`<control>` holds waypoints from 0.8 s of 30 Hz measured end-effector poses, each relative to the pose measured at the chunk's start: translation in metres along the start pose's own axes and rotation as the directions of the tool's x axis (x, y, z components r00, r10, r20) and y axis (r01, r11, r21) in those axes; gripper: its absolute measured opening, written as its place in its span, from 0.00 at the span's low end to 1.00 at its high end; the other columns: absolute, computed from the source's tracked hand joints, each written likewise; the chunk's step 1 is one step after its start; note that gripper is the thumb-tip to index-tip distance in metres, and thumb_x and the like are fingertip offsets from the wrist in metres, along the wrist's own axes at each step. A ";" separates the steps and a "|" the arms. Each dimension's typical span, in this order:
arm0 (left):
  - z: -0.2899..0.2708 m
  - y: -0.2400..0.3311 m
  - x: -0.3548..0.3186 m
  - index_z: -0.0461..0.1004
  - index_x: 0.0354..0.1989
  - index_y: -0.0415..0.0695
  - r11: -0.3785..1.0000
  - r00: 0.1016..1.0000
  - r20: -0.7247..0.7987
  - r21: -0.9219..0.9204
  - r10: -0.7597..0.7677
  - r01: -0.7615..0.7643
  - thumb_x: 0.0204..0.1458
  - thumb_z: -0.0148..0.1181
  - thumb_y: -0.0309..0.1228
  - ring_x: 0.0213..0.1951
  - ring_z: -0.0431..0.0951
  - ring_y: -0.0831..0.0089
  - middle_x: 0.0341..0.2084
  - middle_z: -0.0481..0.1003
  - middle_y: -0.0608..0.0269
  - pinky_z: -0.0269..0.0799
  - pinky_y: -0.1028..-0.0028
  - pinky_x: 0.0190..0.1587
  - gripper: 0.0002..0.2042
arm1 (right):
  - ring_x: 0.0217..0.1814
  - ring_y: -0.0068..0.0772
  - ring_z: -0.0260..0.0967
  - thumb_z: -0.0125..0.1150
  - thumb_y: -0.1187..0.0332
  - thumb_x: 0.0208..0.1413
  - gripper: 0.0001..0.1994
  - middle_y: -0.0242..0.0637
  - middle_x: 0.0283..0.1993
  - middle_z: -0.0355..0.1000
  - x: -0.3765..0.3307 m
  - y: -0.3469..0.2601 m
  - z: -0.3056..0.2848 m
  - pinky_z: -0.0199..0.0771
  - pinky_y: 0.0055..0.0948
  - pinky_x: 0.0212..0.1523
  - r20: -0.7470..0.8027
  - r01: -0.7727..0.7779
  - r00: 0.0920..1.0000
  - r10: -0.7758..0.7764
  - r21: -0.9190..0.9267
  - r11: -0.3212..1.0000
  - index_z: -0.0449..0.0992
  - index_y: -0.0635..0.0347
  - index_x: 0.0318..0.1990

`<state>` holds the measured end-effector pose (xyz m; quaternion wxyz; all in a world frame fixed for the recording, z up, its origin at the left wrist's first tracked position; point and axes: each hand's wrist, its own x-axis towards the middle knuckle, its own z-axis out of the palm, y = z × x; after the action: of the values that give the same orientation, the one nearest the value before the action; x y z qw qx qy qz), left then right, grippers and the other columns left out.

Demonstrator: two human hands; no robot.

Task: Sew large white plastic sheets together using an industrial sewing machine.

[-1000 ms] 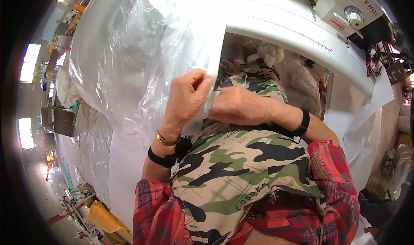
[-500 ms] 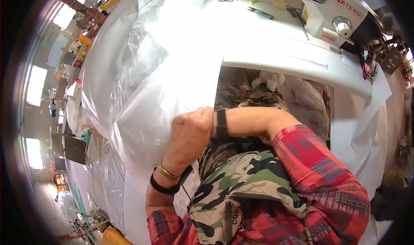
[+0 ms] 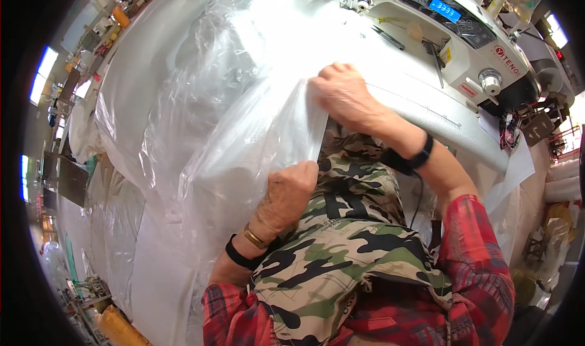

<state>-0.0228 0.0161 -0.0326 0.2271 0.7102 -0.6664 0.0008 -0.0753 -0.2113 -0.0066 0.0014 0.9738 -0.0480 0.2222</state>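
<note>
A large sheet of clear plastic film over white woven fabric (image 3: 201, 120) lies across the sewing table and hangs off its left side. My left hand (image 3: 286, 194) is closed on the sheet's edge near my lap. My right hand (image 3: 344, 96) grips the same edge higher up, at the table's rim, pulling it taut between the two hands. Both wrists wear black bands; the left also has a gold bracelet. A camouflage apron (image 3: 335, 248) covers my front.
A white industrial sewing machine (image 3: 451, 35) with a lit blue display stands at the upper right on the white table (image 3: 439, 120). More plastic-covered bundles (image 3: 109, 206) hang at left. Spools and clutter (image 3: 122, 17) sit far upper left; bags (image 3: 554, 224) at right.
My right hand has moved up and away from the left, sliding along the sheet's edge to the table rim. The left hand stays low, still gripping. The view has tilted toward the machine.
</note>
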 end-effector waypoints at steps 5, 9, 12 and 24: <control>0.004 0.007 0.003 0.65 0.27 0.41 0.999 1.000 -0.015 -0.043 -0.017 0.016 0.47 0.53 0.22 0.24 0.75 0.54 0.19 0.69 0.54 0.70 0.61 0.26 0.03 | 0.50 0.46 0.70 0.58 0.68 0.52 0.20 0.52 0.43 0.72 0.050 -0.043 0.047 0.64 0.44 0.57 -0.071 0.015 0.997 -0.012 0.040 0.999 0.71 0.65 0.52; 0.003 -0.001 -0.003 0.68 0.29 0.40 0.996 0.998 -0.021 -0.077 -0.052 0.050 0.48 0.56 0.23 0.25 0.75 0.53 0.23 0.70 0.53 0.69 0.60 0.27 0.03 | 0.57 0.42 0.70 0.58 0.65 0.59 0.16 0.47 0.54 0.74 0.058 -0.025 -0.004 0.68 0.35 0.61 0.193 -0.058 0.976 -0.096 0.664 0.745 0.76 0.58 0.54; -0.006 0.001 -0.005 0.70 0.32 0.41 0.984 0.992 -0.060 -0.145 -0.114 0.104 0.50 0.57 0.23 0.27 0.75 0.52 0.27 0.71 0.53 0.69 0.60 0.28 0.03 | 0.44 0.44 0.75 0.51 0.80 0.52 0.12 0.41 0.44 0.75 0.041 0.030 -0.024 0.75 0.38 0.47 0.172 -0.065 0.984 0.034 0.181 0.981 0.79 0.60 0.41; -0.017 -0.003 -0.019 0.68 0.55 0.32 0.951 0.974 -0.136 -0.277 -0.183 0.140 0.49 0.53 0.17 0.29 0.74 0.52 0.32 0.70 0.50 0.69 0.62 0.30 0.21 | 0.40 0.43 0.71 0.54 0.67 0.59 0.05 0.37 0.37 0.69 0.025 0.091 0.018 0.72 0.40 0.38 0.031 0.061 0.997 -0.066 0.143 0.988 0.68 0.57 0.37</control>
<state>-0.0170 0.0394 -0.0239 0.3721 0.7233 -0.5795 -0.0502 -0.0541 -0.3044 -0.0134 -0.0616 0.9763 -0.0012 0.2075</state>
